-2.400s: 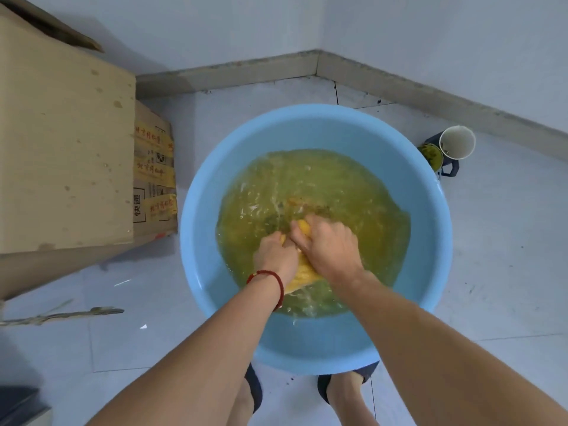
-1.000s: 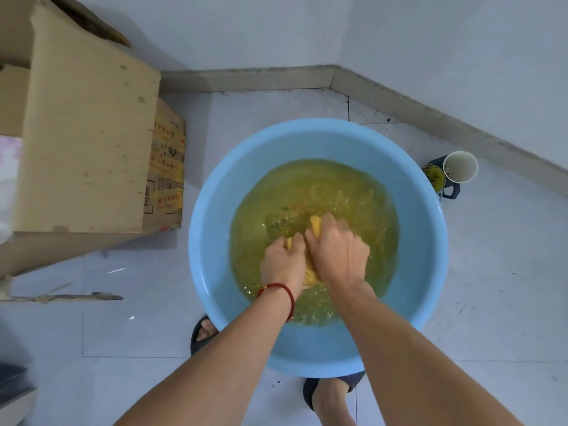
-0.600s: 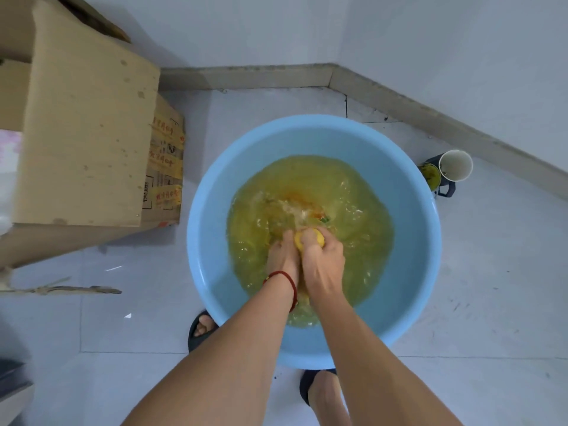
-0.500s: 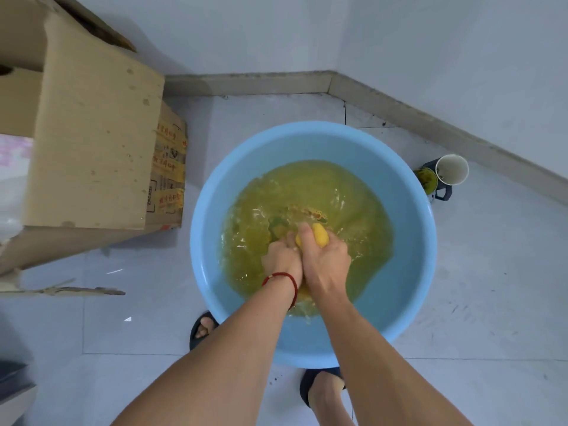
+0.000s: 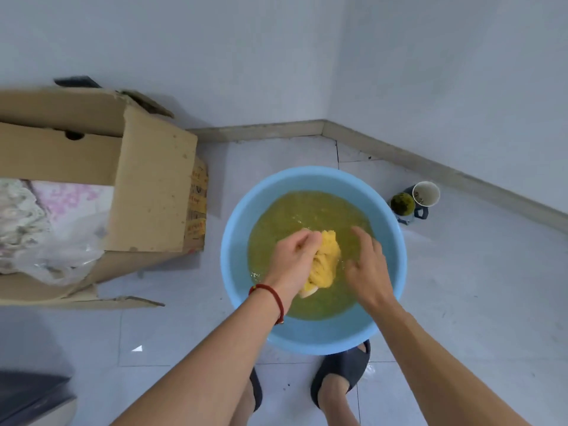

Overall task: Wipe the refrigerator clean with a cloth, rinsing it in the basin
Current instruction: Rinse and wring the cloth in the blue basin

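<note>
The yellow cloth (image 5: 323, 262) hangs bunched and dripping above the yellowish water (image 5: 295, 216) of the blue basin (image 5: 236, 241), which sits on the tiled floor (image 5: 461, 287) in a corner of the room. The left hand (image 5: 293, 259) has its grip clamped on the cloth: the fingers are curled round the upper part of the bundle, and the wet folds trail down past the heel of the hand to a pale tip near the wrist. A red string bracelet (image 5: 270, 295) circles that wrist. The right hand (image 5: 365, 262) is just beside the cloth on its other side, grip apart, fingers spread and loosely bent with the back of the hand facing up; whether its fingertips touch the fabric cannot be told, since the thumb side is turned away from the camera. Both forearms reach in from the lower edge of the view, angled toward each other over the near rim. How much of the cloth sits inside the left palm is hidden by the fingers. Below the basin, two feet in dark slippers (image 5: 341, 370) are partly covered by the arms and the rim. An open cardboard box (image 5: 147, 192) stands to the left, cut off by the frame, and a white cup (image 5: 425, 194) stands beside a dark mug to the right.
</note>
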A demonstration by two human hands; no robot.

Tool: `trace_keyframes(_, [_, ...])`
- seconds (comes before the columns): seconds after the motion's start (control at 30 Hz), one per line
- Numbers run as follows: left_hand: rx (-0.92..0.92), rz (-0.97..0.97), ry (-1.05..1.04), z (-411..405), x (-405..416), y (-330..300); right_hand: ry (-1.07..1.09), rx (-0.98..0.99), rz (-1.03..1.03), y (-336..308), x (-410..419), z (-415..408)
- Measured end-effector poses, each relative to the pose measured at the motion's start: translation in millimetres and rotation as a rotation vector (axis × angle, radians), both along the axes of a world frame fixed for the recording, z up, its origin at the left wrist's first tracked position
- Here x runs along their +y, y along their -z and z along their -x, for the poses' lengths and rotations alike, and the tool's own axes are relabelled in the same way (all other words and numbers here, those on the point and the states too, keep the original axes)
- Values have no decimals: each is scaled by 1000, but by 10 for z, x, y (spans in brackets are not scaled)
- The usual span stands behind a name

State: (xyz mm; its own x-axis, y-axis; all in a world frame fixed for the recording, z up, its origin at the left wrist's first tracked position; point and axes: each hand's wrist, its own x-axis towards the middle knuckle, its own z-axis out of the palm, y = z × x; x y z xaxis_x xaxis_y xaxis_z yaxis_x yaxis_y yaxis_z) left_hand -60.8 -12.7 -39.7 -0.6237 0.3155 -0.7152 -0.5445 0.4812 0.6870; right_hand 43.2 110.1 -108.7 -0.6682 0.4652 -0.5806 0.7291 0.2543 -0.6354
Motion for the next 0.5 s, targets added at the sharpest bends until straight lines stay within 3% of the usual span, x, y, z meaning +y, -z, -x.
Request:
trace_keyframes(0.13, [-28,-21,69,4,86,-378,-279,232,198,-379,-85,-18])
trace_keyframes(0.2, [-139,-73,-17,48,51,-533,-162,280,233,-494,-156,44])
trace_keyframes(0.3, [-326,-243,-67,146,-145,-701,-77,232,81,-702,-78,130])
trace_keyframes(0.4, [-302,-148,96,128,-358,-693,-72,212,94,-891,60,173])
trace_keyframes(0.5, [-183,8,406,9,-373,-623,-92,197,191,-1104,152,199])
